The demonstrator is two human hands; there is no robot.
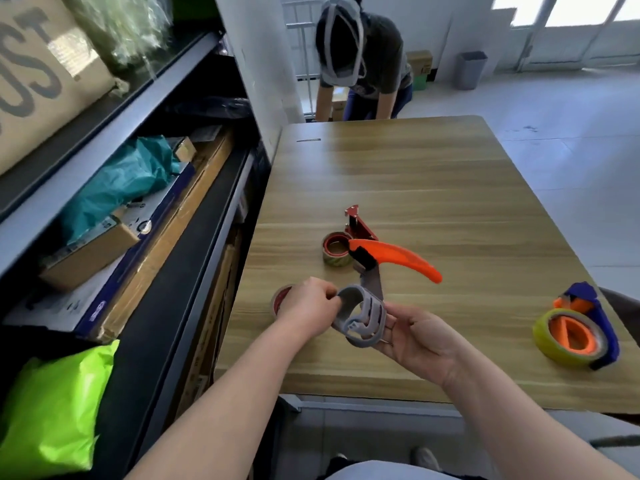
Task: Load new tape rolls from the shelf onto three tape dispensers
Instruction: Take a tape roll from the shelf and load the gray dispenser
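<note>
The grey dispenser (363,320) is held just above the near end of the table (415,174). The left hand (308,306) has its grip closed on the dispenser's curved rim in a pinch. The right hand (419,337) cradles it from below, with its grip loosely closed round the far side. Just left of the dispenser, half hidden by the left hand, a red-cored tape roll (279,299) lies on the table. Beyond it lies an orange-handled dispenser (391,256) with a roll (336,251) against its red frame. Well to the right, a blue dispenser (602,320) carries a yellow roll (543,332). The shelf (194,209) stands to the left.
</note>
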